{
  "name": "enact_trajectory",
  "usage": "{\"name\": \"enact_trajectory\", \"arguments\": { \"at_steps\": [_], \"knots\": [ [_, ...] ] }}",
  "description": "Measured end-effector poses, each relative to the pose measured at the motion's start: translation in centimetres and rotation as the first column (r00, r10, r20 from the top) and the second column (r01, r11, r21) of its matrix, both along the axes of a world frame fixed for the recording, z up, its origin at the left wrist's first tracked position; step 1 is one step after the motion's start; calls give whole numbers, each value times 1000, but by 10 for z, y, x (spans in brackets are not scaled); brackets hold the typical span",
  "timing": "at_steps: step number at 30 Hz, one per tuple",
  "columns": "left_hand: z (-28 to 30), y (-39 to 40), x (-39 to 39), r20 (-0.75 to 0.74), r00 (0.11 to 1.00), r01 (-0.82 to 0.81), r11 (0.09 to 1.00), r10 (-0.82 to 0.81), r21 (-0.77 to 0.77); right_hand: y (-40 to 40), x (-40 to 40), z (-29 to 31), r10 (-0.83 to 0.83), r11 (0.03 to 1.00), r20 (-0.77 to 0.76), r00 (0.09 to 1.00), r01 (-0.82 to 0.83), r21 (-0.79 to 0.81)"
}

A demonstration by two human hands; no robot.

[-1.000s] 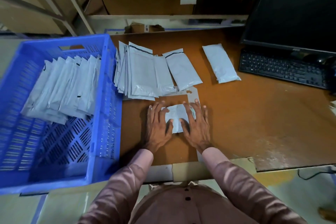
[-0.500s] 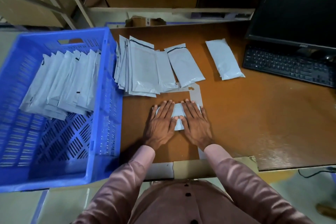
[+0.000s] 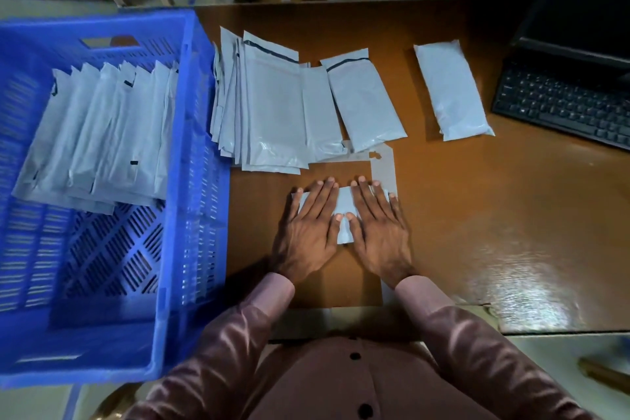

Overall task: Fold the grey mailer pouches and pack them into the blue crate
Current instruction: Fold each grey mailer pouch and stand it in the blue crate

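- both hands lie flat, side by side, on one grey pouch (image 3: 344, 211) at the near middle of the brown table (image 3: 477, 215).
- left hand (image 3: 308, 235): fingers straight and spread, palm down, pressing the left part of the pouch; nothing is gripped.
- right hand (image 3: 380, 232): fingers straight too, pressing the right part; the thumbs almost meet over the pouch's middle.
- only a strip of the pouch shows between the hands, plus small corners past the fingertips (whether it is already folded cannot be told).
- just beyond the hands, a fanned stack of flat pouches (image 3: 269, 109) lies on the table, its left edge against the wall of the blue crate (image 3: 201, 181).
- one single pouch (image 3: 366, 104) lies tilted at the stack's right, overlapping it.
- a fuller, wrapped pouch (image 3: 451, 90) lies well apart to the right, near the black keyboard (image 3: 562, 106).
- inside the crate, a row of pouches (image 3: 102, 133) leans overlapped across its far half.
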State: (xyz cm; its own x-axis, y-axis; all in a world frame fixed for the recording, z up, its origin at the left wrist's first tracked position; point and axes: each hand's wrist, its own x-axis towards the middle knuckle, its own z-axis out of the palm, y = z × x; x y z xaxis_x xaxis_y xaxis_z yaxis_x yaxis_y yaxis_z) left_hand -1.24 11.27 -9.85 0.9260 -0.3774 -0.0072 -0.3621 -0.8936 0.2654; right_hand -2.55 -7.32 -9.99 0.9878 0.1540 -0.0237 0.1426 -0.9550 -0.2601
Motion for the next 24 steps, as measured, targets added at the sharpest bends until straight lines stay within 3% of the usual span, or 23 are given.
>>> {"name": "enact_trajectory", "arguments": {
  "at_steps": [11, 15, 19, 24],
  "knots": [
    [-2, 0, 1, -15, 1000, -3, 1000, 3, -14, 3, 0, 2, 8, 1000, -7, 1000, -8, 0],
    [-1, 0, -16, 31, 993, -115, 991, 117, -61, 3, -13, 7, 12, 999, 15, 1000, -11, -49],
    [-2, 8, -38, 72, 983, -167, 984, 172, -65, 10, -36, 5, 107, 994, 83, 991, -109, 18],
    [-6, 8, -36, 57, 985, -155, 982, 161, -106, 11, -39, -1, 110, 991, 47, 993, -113, 69]
  ]
}}
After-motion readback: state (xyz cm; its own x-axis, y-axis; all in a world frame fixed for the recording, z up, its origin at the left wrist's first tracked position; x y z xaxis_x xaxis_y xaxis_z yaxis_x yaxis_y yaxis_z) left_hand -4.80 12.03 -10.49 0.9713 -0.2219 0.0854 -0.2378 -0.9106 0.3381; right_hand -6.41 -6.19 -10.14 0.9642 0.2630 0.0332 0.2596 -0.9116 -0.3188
